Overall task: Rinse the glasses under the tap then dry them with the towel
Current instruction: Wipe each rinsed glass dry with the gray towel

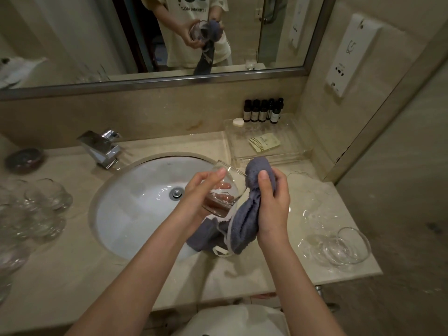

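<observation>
My left hand (202,190) grips a clear glass (224,194) tilted over the right side of the white sink (135,214), its mouth toward the right. My right hand (272,202) grips a bunched blue-grey towel (244,221); the towel's top end touches the glass's rim, and its tail hangs down over the counter edge. Several clear glasses (36,209) stand on the counter to the left of the sink. More glasses (339,243) sit on the counter at the right. The chrome tap (101,149) stands behind the sink; no water runs from it.
A clear tray (298,151) with a sachet, a soap and small dark bottles (263,110) sits at the back right. A dark dish (23,160) lies at the far left. A mirror spans the wall; a wall panel hangs at the right.
</observation>
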A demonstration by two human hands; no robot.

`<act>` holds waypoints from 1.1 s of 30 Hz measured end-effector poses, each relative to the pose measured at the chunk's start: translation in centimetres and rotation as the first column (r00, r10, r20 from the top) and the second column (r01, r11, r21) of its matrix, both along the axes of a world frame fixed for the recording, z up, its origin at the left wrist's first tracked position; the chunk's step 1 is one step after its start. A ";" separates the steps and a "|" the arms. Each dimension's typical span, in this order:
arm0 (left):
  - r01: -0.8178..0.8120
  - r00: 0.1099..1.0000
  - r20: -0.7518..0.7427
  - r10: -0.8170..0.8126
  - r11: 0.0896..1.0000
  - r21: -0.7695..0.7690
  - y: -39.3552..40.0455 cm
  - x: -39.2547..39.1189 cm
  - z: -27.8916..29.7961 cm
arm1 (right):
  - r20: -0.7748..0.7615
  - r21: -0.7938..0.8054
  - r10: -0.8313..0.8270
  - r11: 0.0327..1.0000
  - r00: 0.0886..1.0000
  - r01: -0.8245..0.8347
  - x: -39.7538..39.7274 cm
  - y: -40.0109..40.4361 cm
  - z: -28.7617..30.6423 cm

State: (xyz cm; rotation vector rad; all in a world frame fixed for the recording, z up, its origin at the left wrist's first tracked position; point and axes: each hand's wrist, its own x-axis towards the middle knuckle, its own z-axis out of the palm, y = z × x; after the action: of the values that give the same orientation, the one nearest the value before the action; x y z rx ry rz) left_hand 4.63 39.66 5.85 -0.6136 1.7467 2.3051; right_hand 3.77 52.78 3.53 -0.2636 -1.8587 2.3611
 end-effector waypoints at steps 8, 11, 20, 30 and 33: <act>0.101 0.992 -0.067 -0.109 0.988 -0.117 -1.7 -0.8 0.3 | -0.223 0.169 0.253 0.961 0.941 -0.218 -0.1 0.8 1.4; 0.114 0.993 -0.014 -0.118 0.979 -0.168 -1.9 -1.0 0.2 | -0.211 0.184 0.303 0.946 0.929 -0.266 -0.2 1.0 1.5; 0.171 0.985 0.020 -0.171 0.952 -0.255 -3.0 -1.9 1.1 | -0.220 0.401 0.374 0.876 0.901 -0.266 0.4 0.5 1.8; 0.172 0.975 -0.085 -0.206 0.939 -0.297 -3.1 -2.5 2.8 | -0.081 0.546 0.543 0.726 0.836 -0.418 0.6 0.0 1.8; 0.186 0.951 -0.145 -0.275 0.878 -0.442 -2.7 -2.8 3.4 | 0.023 0.613 0.598 0.625 0.801 -0.483 0.8 -0.5 1.3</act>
State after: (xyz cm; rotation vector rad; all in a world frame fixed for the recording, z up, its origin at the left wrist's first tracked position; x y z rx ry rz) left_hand 1.82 36.98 9.29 -0.2083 2.3044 1.8895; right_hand 4.55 52.32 4.83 0.6644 -2.7287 1.7953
